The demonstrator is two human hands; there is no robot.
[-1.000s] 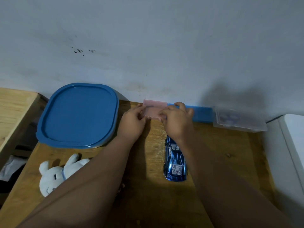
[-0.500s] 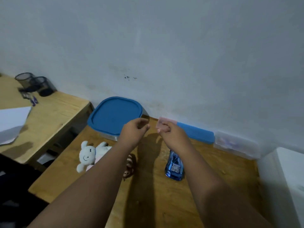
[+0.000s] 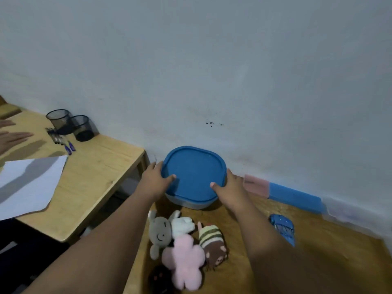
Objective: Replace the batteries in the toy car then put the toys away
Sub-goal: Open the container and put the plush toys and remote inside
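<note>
Against the wall at twelve o'clock on the bench (image 3: 318,262) sits a clear tub (image 3: 191,203) under a blue lid (image 3: 194,172), and both hands are on it. The left hand (image 3: 153,180) closes its grip on the lid's nine o'clock edge, thumb lying on top of the lid and fingers wrapped over the rim. The right hand (image 3: 231,187) grips the three o'clock edge the same way, thumb pressed onto the top surface. The lid lies flat on the tub.

At four o'clock from the tub, well apart from it, the blue toy car (image 3: 282,229) rests on the bench, just beside the right forearm, blurred. At six o'clock from the tub, between the two forearms, a cluster of soft toys lies touching one another: a grey rabbit (image 3: 161,232), a white plush (image 3: 183,224) against it, a pink flower-shaped plush (image 3: 184,259) below them, a striped brown doll (image 3: 213,244) at its right, and a dark plush (image 3: 159,279) at the near edge, too dim to make out.

At three o'clock from the tub, along the base of the wall, a pink box (image 3: 255,185) lies end to end with a long blue box (image 3: 294,197).

At nine o'clock a second, lighter bench (image 3: 101,179) stands beside this one, carrying a white sheet of paper (image 3: 27,183), two black mesh cups (image 3: 70,124) by the wall and some pens (image 3: 61,141) just in front of them. Another person's hand (image 3: 12,137) lies flat on its far left edge.
</note>
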